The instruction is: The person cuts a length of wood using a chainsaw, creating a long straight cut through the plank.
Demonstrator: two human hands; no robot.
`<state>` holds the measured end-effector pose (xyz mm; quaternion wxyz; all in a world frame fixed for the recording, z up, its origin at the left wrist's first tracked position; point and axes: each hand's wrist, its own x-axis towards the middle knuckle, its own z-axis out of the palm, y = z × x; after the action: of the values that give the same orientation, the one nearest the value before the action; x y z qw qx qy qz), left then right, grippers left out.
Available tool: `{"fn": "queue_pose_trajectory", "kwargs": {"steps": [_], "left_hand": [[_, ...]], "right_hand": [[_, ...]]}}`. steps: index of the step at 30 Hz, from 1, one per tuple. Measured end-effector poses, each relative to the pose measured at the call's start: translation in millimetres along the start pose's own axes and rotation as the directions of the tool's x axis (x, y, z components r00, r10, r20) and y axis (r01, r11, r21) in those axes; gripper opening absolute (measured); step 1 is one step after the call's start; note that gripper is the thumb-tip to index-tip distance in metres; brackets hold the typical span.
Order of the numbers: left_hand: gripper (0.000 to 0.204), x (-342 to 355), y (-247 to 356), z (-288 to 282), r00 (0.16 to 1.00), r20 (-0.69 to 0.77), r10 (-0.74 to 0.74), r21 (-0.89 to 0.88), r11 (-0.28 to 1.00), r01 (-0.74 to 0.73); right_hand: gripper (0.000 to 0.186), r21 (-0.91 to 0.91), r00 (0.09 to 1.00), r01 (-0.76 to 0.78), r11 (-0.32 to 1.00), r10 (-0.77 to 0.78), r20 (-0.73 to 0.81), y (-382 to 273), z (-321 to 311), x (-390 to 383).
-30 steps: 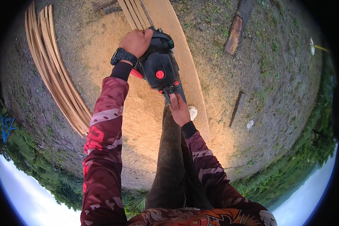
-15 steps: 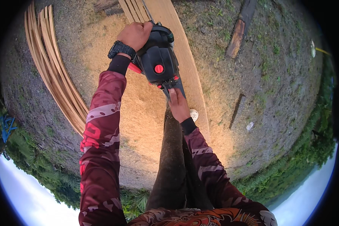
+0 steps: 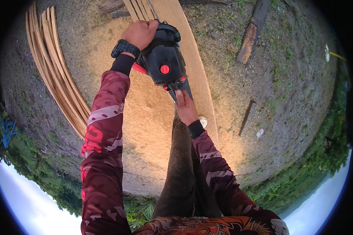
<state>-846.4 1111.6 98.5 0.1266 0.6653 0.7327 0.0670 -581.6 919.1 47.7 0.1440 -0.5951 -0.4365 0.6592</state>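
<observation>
A black chainsaw (image 3: 163,58) with red caps lies over a long wooden plank (image 3: 198,74), its bar pointing away from me. My left hand (image 3: 140,36) is closed round the front handle, a black watch on its wrist. At the saw's near end, my right hand (image 3: 185,105) grips the rear handle, thumb on top and the other fingers mostly hidden. Beyond the saw, the plank's left part is split lengthwise into several narrow strips (image 3: 139,9). The bar is mostly hidden behind the saw body; only a thin part shows beside the strips.
Several long cut wooden strips (image 3: 55,70) lie on the ground at the left. Pale sawdust (image 3: 145,129) covers the ground around my legs. A dark, partly charred log (image 3: 252,35) lies at the far right, with a short dark piece of wood (image 3: 247,117) nearer.
The chainsaw and both my hands have shifted very slightly, the saw a touch toward the far left. My grip on both handles is the same.
</observation>
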Motion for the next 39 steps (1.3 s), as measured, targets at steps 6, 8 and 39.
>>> {"fn": "queue_pose_trajectory", "kwargs": {"steps": [6,8,39], "left_hand": [[0.050,8,0,-11,0.999,0.042,-0.014,-0.002,1.000,0.014],[0.049,16,7,-21,0.997,0.066,-0.036,-0.024,0.999,0.037],[0.057,-48,70,-64,0.911,0.175,-0.372,-0.144,0.906,0.398]], "right_hand": [[0.046,-0.001,1.000,0.004,1.000,-0.004,-0.001,-4,2,8],[0.046,-0.026,0.996,0.074,0.997,-0.075,-0.041,-4,-1,13],[0.050,-0.075,0.996,-0.083,0.994,0.086,0.026,-27,-32,-90]]}}
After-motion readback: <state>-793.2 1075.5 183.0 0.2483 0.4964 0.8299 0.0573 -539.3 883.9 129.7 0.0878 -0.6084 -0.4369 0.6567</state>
